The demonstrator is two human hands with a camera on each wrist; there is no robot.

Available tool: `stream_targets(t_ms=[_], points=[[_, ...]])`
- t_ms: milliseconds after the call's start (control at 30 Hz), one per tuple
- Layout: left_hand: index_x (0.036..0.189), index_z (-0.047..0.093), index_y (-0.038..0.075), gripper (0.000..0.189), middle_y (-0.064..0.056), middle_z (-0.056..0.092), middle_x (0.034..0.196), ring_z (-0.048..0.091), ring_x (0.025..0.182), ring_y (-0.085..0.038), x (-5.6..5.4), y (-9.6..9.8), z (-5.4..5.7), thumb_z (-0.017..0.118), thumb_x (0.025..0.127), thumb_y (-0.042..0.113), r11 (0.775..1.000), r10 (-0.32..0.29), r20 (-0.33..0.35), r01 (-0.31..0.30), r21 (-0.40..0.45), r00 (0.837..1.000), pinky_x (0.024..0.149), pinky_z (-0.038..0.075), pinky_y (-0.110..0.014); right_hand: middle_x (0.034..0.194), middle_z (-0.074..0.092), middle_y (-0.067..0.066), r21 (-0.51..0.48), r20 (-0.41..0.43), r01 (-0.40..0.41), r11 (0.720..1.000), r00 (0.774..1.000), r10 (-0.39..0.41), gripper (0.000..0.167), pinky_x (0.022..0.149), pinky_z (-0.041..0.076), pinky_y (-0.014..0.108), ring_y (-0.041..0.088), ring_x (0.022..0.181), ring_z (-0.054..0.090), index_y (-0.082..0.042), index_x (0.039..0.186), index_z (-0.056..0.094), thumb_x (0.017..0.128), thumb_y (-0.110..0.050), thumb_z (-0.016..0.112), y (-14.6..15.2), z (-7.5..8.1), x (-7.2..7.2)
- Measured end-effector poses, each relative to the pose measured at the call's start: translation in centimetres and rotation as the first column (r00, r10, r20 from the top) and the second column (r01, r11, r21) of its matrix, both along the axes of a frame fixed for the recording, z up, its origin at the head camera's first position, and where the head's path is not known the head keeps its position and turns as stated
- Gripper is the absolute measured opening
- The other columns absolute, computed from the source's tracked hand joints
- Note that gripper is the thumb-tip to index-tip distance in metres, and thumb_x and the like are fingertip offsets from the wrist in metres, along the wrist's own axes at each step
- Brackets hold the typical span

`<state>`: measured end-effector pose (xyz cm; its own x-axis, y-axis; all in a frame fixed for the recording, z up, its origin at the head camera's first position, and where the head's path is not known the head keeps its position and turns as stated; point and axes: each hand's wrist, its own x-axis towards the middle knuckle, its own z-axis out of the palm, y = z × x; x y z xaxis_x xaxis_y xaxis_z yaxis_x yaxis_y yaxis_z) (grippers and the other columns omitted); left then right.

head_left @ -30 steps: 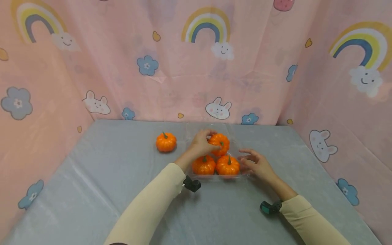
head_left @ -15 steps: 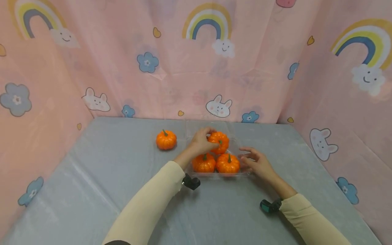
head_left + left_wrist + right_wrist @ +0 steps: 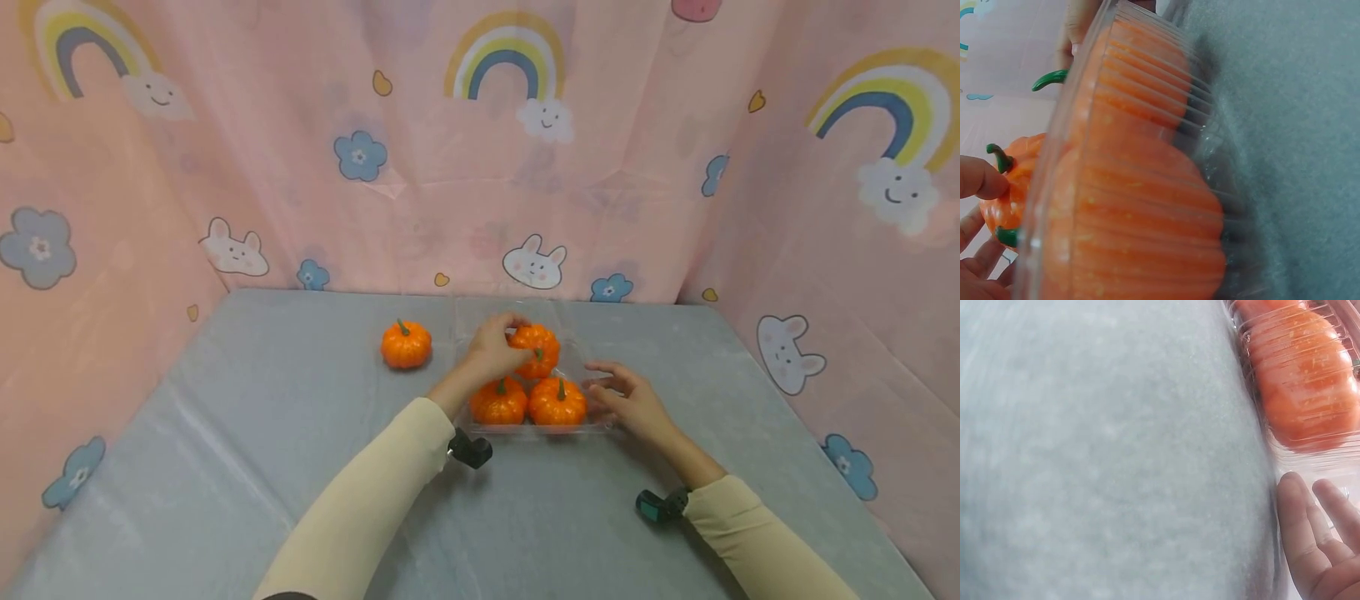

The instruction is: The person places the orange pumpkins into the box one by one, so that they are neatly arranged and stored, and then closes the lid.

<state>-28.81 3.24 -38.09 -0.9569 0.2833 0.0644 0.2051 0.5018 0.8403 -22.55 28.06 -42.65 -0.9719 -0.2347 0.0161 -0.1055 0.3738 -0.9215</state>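
Observation:
In the head view, a small orange toy pumpkin (image 3: 543, 337) is held between the thumb and fingers of my left hand (image 3: 491, 348), over the back part of a clear plastic clamshell box (image 3: 540, 430). The left wrist view shows the thumb (image 3: 984, 179) pressed near that pumpkin's green stem. Two more pumpkins sit side by side at the front of the box, one on the left (image 3: 498, 405) and one on the right (image 3: 558, 405). My right hand (image 3: 633, 407) rests against the box's right side, fingers loosely extended; the right wrist view shows fingertips (image 3: 1293, 487) at its ribbed wall.
Another pumpkin (image 3: 406, 345) stands upright on the grey tabletop (image 3: 300, 400), left of the box. The box's clear lid (image 3: 517, 311) stands open at the back. A pink patterned curtain (image 3: 420, 217) closes off the back and both sides.
Both hands and all the pumpkins keep nearly the same places; the held pumpkin has tilted slightly. The whole head view shifts a little.

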Motion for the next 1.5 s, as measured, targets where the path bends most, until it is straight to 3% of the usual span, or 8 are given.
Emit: stream_targets(t_ms=[333, 567, 967, 1500], points=[[0.121, 0.061, 0.016, 0.044, -0.005, 0.055, 0.126, 0.053, 0.116, -0.024, 0.2, 0.4, -0.2, 0.075, 0.08, 0.011, 0.999, -0.034, -0.041, 0.033, -0.037, 0.999, 0.097, 0.05, -0.038, 0.128, 0.055, 0.033, 0.008, 0.0, -0.008, 1.0, 1.0, 0.008, 0.047, 0.068, 0.06, 0.034, 0.026, 0.087, 0.071, -0.002, 0.139, 0.043, 0.098, -0.023, 0.055, 0.1, 0.1, 0.2], [0.121, 0.062, 0.017, 0.044, -0.006, 0.054, 0.126, 0.052, 0.113, -0.023, 0.0, 0.8, -0.4, 0.074, 0.08, 0.01, 0.996, -0.058, -0.082, 0.053, -0.07, 0.995, 0.094, 0.05, -0.036, 0.127, 0.055, 0.034, -0.008, -0.007, -0.012, 1.0, 1.0, 0.012, 0.048, 0.068, 0.06, 0.035, 0.019, 0.083, 0.071, 0.0, 0.139, 0.043, 0.098, -0.023, 0.055, 0.0, 0.1, 0.0], [0.123, 0.061, 0.026, 0.045, -0.006, 0.049, 0.127, 0.052, 0.11, -0.023, 0.2, 1.5, -0.1, 0.074, 0.083, 0.013, 0.989, -0.075, -0.049, 0.068, -0.132, 0.996, 0.092, 0.052, -0.038, 0.128, 0.054, 0.035, -0.008, 0.004, -0.018, 1.0, 1.0, 0.018, 0.049, 0.067, 0.06, 0.035, 0.019, 0.083, 0.071, 0.001, 0.139, 0.042, 0.098, -0.023, 0.055, 0.2, 0.2, 0.3], [0.12, 0.064, 0.026, 0.044, -0.005, 0.049, 0.13, 0.045, 0.12, -0.025, 0.1, 2.1, 0.2, 0.077, 0.08, 0.014, 0.977, -0.119, -0.126, 0.093, -0.194, 0.985, 0.099, 0.049, -0.04, 0.127, 0.056, 0.033, -0.009, 0.002, -0.022, 1.0, 1.0, 0.022, 0.048, 0.068, 0.06, 0.036, 0.019, 0.086, 0.072, 0.0, 0.139, 0.043, 0.098, -0.023, 0.055, 0.1, 0.1, 0.0]])
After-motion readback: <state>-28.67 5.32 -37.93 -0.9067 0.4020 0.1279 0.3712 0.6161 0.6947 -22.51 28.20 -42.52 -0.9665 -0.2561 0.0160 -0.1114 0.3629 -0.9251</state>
